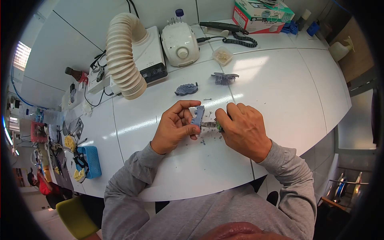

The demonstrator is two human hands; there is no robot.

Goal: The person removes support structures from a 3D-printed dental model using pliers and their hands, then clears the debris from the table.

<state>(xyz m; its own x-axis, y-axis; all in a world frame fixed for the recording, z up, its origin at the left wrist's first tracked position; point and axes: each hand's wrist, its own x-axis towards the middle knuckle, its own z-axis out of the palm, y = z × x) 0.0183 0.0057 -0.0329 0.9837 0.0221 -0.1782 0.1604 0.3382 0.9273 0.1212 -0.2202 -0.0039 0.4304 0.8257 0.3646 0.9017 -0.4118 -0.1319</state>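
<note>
Thumb and fingers of my left hand (174,124) hold a grey-blue dental model (198,116) upright, with its row of teeth facing left. My right hand (246,130) is closed around small pliers (209,125) with green handles, mostly hidden in the fist. Their metal jaws point left and meet the model's flat side near its lower end. Small grey scraps (203,141) lie scattered on the white table below and between the hands. Farther back lie a second dental model (187,89) with teeth up and a third piece (225,78) with thin spikes.
A white ribbed suction hose (124,60) arches over the table at the back left. Beside it are a white control box (180,45), a black handpiece (224,27) with coiled cord and a small clear tub (222,56). A blue basket (93,162) stands at the left edge.
</note>
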